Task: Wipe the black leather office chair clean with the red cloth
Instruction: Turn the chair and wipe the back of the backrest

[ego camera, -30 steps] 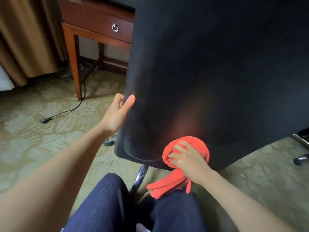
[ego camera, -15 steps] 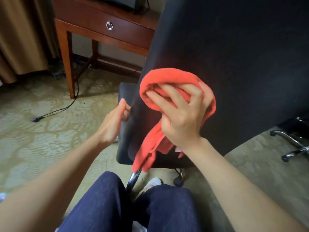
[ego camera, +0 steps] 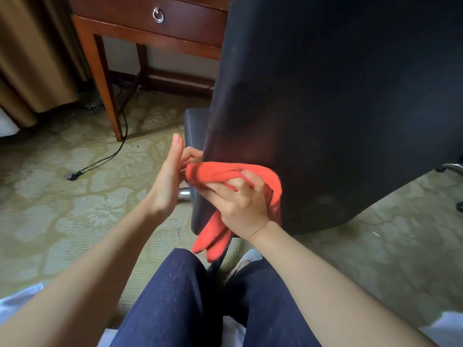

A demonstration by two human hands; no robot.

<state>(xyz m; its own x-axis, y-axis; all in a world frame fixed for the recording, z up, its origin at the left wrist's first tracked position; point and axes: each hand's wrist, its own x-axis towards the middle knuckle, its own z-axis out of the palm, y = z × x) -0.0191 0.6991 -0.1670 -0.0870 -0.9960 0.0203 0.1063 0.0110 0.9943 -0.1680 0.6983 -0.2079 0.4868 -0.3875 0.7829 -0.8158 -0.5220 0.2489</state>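
Observation:
The back of the black leather office chair (ego camera: 338, 101) fills the upper right of the head view. My right hand (ego camera: 238, 199) grips the bunched red cloth (ego camera: 225, 172) and presses it against the backrest's lower left edge, with a tail of cloth hanging down toward my knees. My left hand (ego camera: 167, 181) is beside that edge with thumb raised; its fingers reach behind the edge, touching the end of the cloth. How those fingers hold is hidden.
A wooden desk (ego camera: 140, 33) with a ring-pull drawer stands behind the chair at the left. A black cable (ego camera: 105, 159) runs across the patterned carpet. Tan curtains (ego camera: 32, 58) hang at far left. Chrome chair legs (ego camera: 451, 169) with castors show at right. My knees sit below.
My right hand has slid the cloth down and left to the backrest's edge. The left hand stayed beside the edge and now meets the cloth's end. The view shifted slightly right.

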